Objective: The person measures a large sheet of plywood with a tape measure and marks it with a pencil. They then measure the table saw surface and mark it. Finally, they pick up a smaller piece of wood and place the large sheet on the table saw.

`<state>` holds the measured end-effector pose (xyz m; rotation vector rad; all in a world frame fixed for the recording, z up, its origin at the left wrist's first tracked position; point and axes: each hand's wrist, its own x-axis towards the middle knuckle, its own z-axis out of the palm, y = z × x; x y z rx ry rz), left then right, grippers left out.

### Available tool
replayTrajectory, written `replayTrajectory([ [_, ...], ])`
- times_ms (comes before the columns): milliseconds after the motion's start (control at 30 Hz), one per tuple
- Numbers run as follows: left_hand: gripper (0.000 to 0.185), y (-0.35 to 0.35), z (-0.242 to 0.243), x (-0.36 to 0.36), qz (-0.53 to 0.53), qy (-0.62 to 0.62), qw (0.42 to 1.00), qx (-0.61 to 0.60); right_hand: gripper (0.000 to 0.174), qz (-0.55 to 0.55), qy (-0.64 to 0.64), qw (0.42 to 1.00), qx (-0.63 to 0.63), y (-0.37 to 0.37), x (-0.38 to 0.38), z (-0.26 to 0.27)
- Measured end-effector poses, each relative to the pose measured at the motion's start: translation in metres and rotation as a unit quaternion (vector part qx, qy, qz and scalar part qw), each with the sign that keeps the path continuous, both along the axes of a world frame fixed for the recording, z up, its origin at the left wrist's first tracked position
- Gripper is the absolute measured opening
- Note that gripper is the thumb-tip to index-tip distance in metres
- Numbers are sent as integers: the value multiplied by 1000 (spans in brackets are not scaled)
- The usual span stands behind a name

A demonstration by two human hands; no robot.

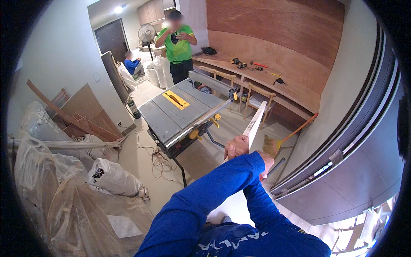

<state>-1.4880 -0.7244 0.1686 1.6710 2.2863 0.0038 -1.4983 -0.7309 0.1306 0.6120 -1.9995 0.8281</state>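
My forearms cross, the left one in front. My right hand (237,147) is closed around a long, pale wooden strip (255,123), which points up and away past the table saw's near right corner. My left hand (267,164) has curled fingers, just right of and below the right one; a small red part shows under it, and its grip is mostly hidden. The table saw (160,117) stands ahead, with a yellow insert (176,100) around its blade slot and a fence along its far right side.
A person in green (178,48) stands behind the saw; another in blue (131,66) sits farther back. Tools lie on the wooden counter (295,91), with chairs (260,94) below. A broom (273,144) leans right. Cords (160,163), sacks (117,176) and plastic-wrapped goods are left.
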Motion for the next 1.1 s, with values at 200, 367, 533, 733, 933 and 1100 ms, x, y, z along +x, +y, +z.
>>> replayTrajectory([
  [200,42,-1,-1,-2,-2,-8,1000,-8,52,-17,10,1000,10,1,-3,0],
  [367,43,0,-3,-3,0,-8,1000,-1,52,-14,9,1000,-5,-1,-4,0],
  [533,42,0,-4,-5,-9,-10,1000,5,52,-6,23,1000,6,-1,-5,1],
  [733,41,3,-9,-6,2,-9,1000,3,51,-4,11,1000,9,1,-7,-2],
  [933,41,4,-13,-7,-1,-15,1000,15,50,-14,18,1000,18,2,-7,-3],
  [1100,43,4,-12,-7,-6,-14,1000,7,52,-21,22,999,23,2,-6,-1],
])
